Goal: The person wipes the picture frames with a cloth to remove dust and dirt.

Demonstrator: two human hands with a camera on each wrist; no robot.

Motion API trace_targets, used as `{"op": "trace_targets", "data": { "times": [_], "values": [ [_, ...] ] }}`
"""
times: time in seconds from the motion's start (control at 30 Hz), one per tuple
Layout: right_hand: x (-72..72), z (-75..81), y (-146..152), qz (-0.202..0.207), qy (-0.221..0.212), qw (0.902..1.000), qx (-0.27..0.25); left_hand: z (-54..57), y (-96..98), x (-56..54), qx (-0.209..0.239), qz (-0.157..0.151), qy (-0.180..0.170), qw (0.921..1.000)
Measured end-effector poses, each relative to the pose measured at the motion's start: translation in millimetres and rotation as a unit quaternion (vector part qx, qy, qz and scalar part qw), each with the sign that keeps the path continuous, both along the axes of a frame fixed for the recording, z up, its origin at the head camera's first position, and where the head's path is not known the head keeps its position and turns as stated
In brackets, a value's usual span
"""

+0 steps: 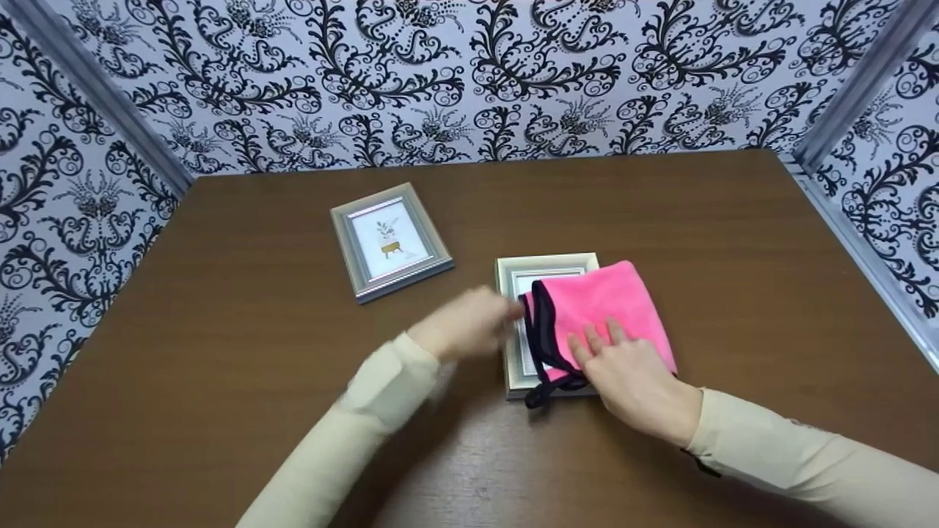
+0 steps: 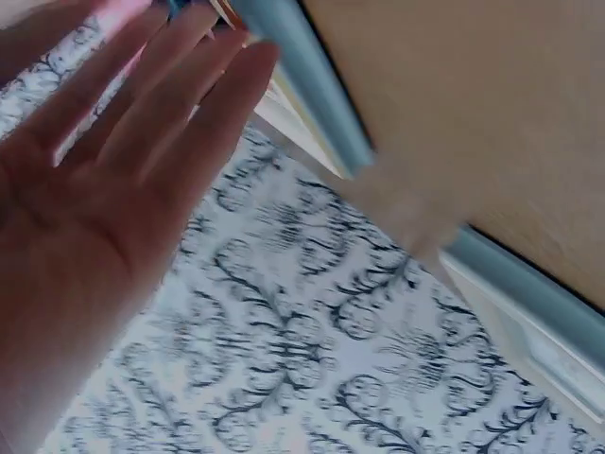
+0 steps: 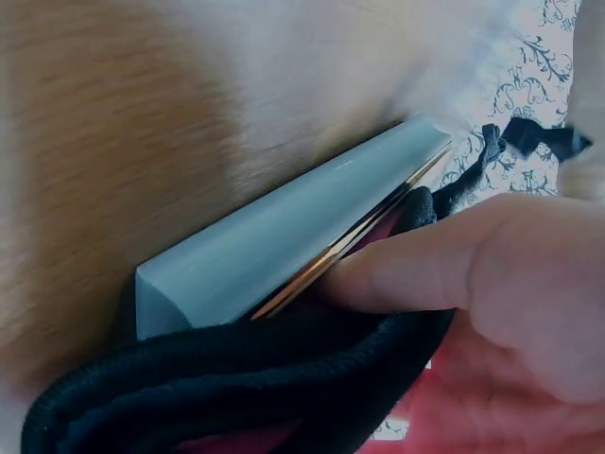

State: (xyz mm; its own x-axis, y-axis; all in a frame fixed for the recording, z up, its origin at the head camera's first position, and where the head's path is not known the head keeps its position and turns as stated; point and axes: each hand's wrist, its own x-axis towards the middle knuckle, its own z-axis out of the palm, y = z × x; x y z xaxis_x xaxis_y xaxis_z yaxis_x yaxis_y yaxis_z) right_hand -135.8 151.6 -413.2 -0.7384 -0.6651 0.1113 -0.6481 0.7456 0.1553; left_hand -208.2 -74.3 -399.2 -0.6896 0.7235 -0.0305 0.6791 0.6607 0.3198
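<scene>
A pink cloth with black trim and a black loop covers much of a pale silver picture frame lying flat on the table. My right hand presses on the cloth from above, its fingers spread over the pink side. In the right wrist view the thumb lies along the frame's side by the cloth's black edging. Blurred in the head view, my left hand is at the frame's left edge. Its fingers look extended in the left wrist view, beside the frame's edge.
Farther back on the left lies a second picture frame, showing a plant in a yellow pot. Both stand on a brown wooden table. Walls with a black-and-white scroll pattern enclose the table at the back and sides.
</scene>
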Motion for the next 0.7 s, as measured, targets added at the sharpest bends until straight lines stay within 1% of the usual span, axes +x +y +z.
{"op": "trace_targets", "data": {
  "times": [0.07,0.13,0.2,0.27,0.33,0.43,0.53,0.7],
  "values": [
    [0.9,0.4,0.0,-0.003,-0.003,1.0,0.003,0.4,2.0,-15.2,-0.008,0.053,0.034,0.998],
    [1.3,0.6,0.0,-0.006,-0.008,0.9999,0.004,-0.6,5.5,-29.0,-0.027,0.106,0.067,0.9917],
    [1.6,1.0,-0.1,-0.006,-0.012,0.9999,0.005,-2.7,10.0,-41.4,-0.041,0.147,0.078,0.9851],
    [1.5,-0.5,0.5,-0.001,-0.01,0.9999,0.007,-7.9,14.8,-53.1,-0.049,0.172,0.078,0.9808],
    [1.5,-1.8,1.2,0.005,-0.004,0.9999,0.009,-12.5,19.3,-62.8,-0.053,0.186,0.077,0.9781],
    [0.6,-2.4,2.3,0.02,0.007,0.9997,0.013,-16.4,24.6,-73.3,-0.059,0.201,0.078,0.9748],
    [-2.7,0.1,2.7,0.033,0.008,0.9993,0.015,-15.9,28.2,-81.2,-0.065,0.213,0.079,0.9718],
    [-11.5,6.2,-2.4,0.05,-0.007,0.9987,0.007,-11.6,31.7,-92.1,-0.061,0.223,0.066,0.9707]
  ]
}}
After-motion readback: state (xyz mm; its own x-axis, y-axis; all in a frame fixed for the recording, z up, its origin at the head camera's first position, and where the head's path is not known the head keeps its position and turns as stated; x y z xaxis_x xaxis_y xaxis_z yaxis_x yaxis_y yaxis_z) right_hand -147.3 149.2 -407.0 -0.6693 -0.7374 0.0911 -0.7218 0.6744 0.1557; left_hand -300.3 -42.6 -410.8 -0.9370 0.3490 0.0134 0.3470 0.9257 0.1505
